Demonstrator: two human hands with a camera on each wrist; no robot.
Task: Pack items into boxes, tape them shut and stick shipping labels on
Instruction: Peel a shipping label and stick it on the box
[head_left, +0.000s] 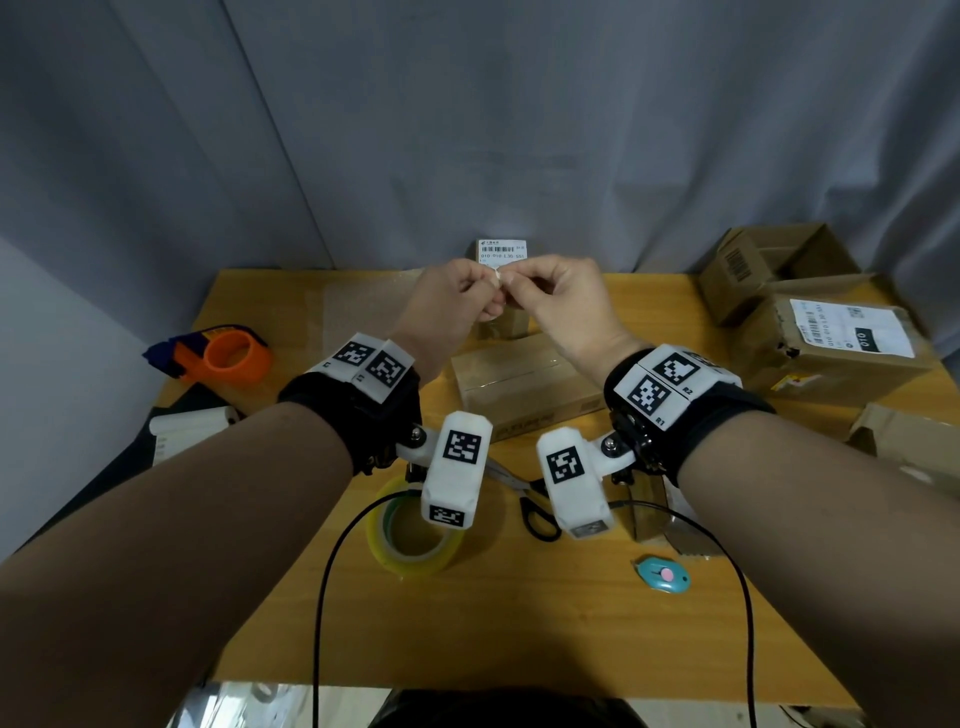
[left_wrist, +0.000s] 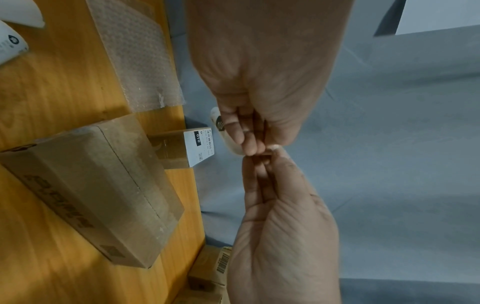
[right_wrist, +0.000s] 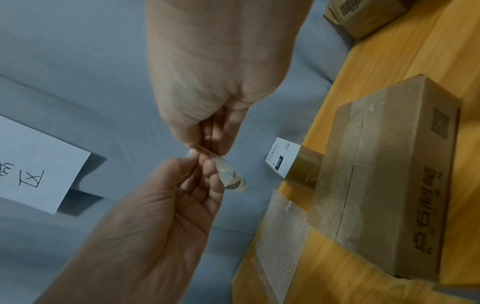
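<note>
Both hands are raised above the far side of the wooden table (head_left: 519, 623) and meet fingertip to fingertip. My left hand (head_left: 485, 283) and right hand (head_left: 511, 280) each pinch a small curled white shipping label (head_left: 497, 274). The left wrist view shows the label (left_wrist: 226, 133) curling away behind the left hand's fingers (left_wrist: 246, 142). In the right wrist view the label (right_wrist: 233, 176) bends between both hands. Below them lies a closed cardboard box (head_left: 519, 379) with clear tape over its top seam (right_wrist: 350, 174). A small labelled box (head_left: 502, 252) stands at the back edge.
An orange tape dispenser (head_left: 228, 356) and a white roll (head_left: 192, 423) lie at the left. A clear tape roll (head_left: 410, 535), scissors (head_left: 535, 509) and a teal cutter (head_left: 662, 574) sit near me. Several cardboard boxes (head_left: 841, 343) crowd the right. Bubble wrap (left_wrist: 135, 53) lies at the back.
</note>
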